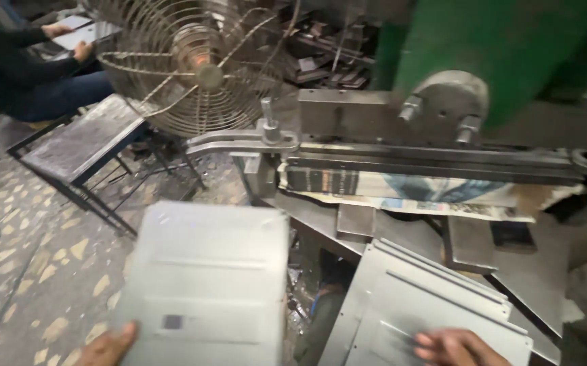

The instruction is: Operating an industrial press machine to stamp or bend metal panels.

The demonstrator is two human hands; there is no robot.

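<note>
Sheet-metal panel (pixel 205 271) lies flat, long axis running away from the left hand (pixel 107 347), which grips its near edge; right hand (pixel 452 347) presses flat on the stacked panels (pixel 415 298) beside it.

A speckled terrazzo floor (pixel 29 271), a metal bench (pixel 83 139), a caged fan (pixel 192 64) and what looks like a green machine body (pixel 496 47).

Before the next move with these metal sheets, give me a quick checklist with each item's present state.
1. Left hand has the single grey sheet by its near edge: ok.
2. Right hand rests on the stack of sheets: ok.
3. Grip firmness of either hand: cannot tell, motion blur.
4. Press bed free of a sheet: cannot tell.
5. Seated person well away from the sheets: ok.
</note>
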